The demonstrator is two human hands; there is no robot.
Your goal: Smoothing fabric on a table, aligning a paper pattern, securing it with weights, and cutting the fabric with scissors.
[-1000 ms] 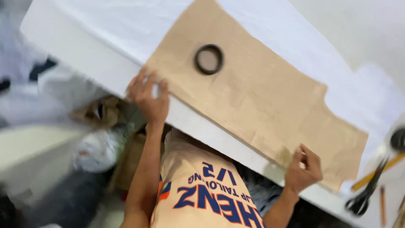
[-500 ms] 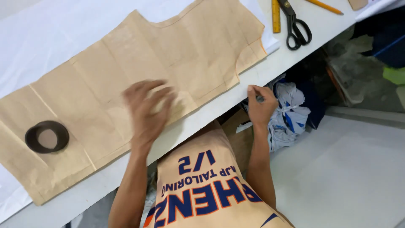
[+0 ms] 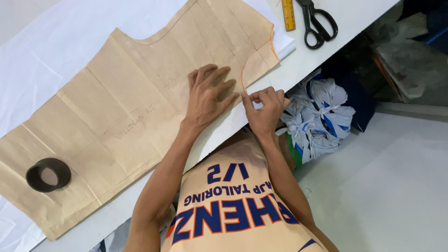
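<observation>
Pattern paper (image 3: 121, 116), brown and long, lies along the table's (image 3: 322, 60) near edge, its length running away leftward from both hands. The left hand (image 3: 207, 95) presses flat and spread on it; the right hand (image 3: 265, 105), just beside at the edge, has fingertips pinched at the paper's curved cut.

The person wears a sleeveless top (image 3: 233, 205) in a pale peach colour, with large blue block lettering edged in orange printed across the front, and a smaller line of blue lettering beside it. Both arms are bare from shoulder to wrist. The left hand (image 3: 207, 95) and the right hand (image 3: 265, 108) carry no rings, watch or gloves.
</observation>
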